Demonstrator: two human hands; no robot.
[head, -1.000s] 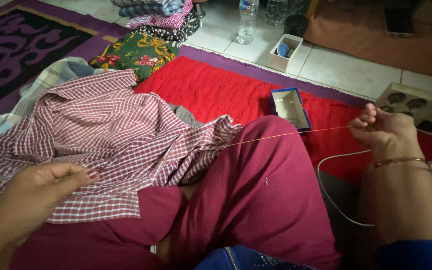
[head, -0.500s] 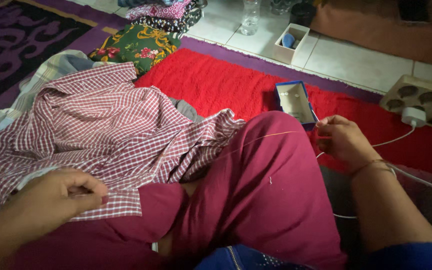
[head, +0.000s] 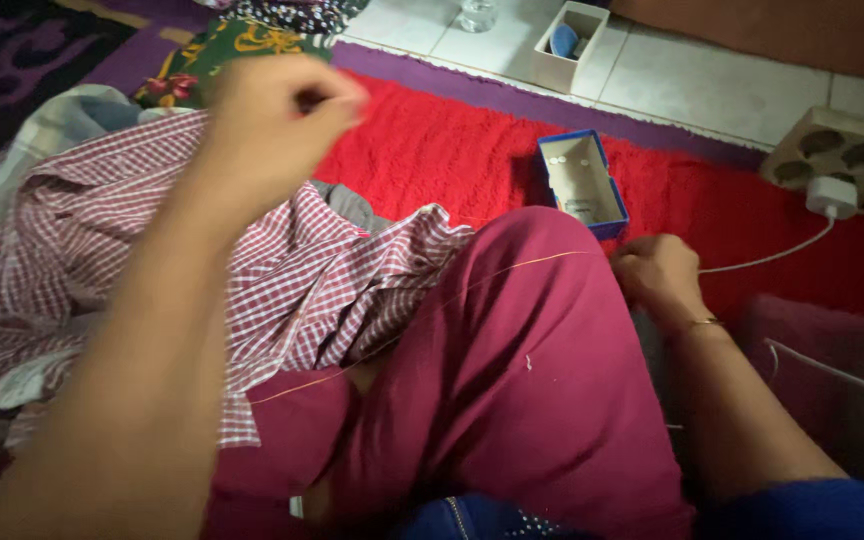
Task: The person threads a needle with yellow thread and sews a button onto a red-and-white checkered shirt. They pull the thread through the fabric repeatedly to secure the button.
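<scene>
left hand (head: 277,120): raised, blurred, fingertips pinched, contents unclear | right hand (head: 657,275): closed on orange thread (head: 512,268) | checked shirt (head: 332,270): left, on lap

Pale floor tiles (head: 712,80) ran across the top, dimly lit. A red shaggy rug (head: 432,150) with a purple border (head: 472,90) lay over them. A dark patterned carpet (head: 12,50) sat at far left, and a brown mat (head: 802,35) at upper right.
</scene>
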